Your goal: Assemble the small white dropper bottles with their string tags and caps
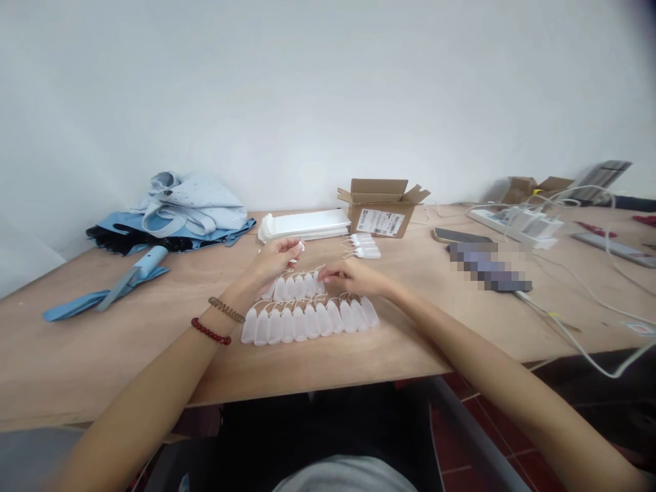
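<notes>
Two rows of small frosted white tag-shaped pieces with thin string loops lie before me: a longer front row (292,324) and a shorter back row (292,288). My left hand (277,260) is raised just above the back row, thumb and fingers pinched on a small white piece (301,246), whose kind is too small to make out. At the right end of the back row, my right hand (348,275) has its fingertips bent closed on a frosted white tag (319,283), partly covered by the fingers. A smaller group of the same tags (366,246) lies farther back.
Behind stand an open cardboard box (382,215) and a stack of white sheets or sleeves (307,224). A folded blue umbrella (138,266) and a pale cloth bag (192,205) lie left. Phones (461,236), a power strip (512,225) and cables lie right on the wooden table (410,342).
</notes>
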`<state>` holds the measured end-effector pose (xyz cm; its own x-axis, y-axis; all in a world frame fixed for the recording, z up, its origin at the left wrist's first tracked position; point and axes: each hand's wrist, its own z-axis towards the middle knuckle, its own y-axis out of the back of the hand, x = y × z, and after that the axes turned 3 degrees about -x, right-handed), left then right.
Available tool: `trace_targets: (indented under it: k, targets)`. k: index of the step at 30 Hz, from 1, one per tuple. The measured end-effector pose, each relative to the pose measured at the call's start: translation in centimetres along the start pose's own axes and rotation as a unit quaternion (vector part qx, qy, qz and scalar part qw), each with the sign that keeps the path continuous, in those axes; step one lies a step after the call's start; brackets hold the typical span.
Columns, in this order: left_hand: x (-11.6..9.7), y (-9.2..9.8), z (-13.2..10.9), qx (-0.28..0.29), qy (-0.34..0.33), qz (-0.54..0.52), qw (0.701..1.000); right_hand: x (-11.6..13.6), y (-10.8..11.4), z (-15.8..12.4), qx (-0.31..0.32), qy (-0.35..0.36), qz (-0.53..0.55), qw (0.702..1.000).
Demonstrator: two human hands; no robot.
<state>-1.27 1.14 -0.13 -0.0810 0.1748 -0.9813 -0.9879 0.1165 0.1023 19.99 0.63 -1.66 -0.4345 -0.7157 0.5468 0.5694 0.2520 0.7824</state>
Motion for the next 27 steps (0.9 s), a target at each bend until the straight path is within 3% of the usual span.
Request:
trace_targets:
  k: [13,20,27]
  targets:
    - [0.3,-0.3,-0.2,0.012,0.009,0.004,1.000,-0.4,-1.1,0.2,0.000,0.008,-0.042,0.999]
    - [1.1,-0.1,0.1,0.010,0.017,-0.002,1.000,0.1,-1.1,-0.1,-0.103,0.013,-0.070,0.992]
    - [0.8,-0.3,-0.2,0.017,0.054,-0.067,0.996,1.5,-1.2,-0.4,-0.122,0.047,-0.091,0.987]
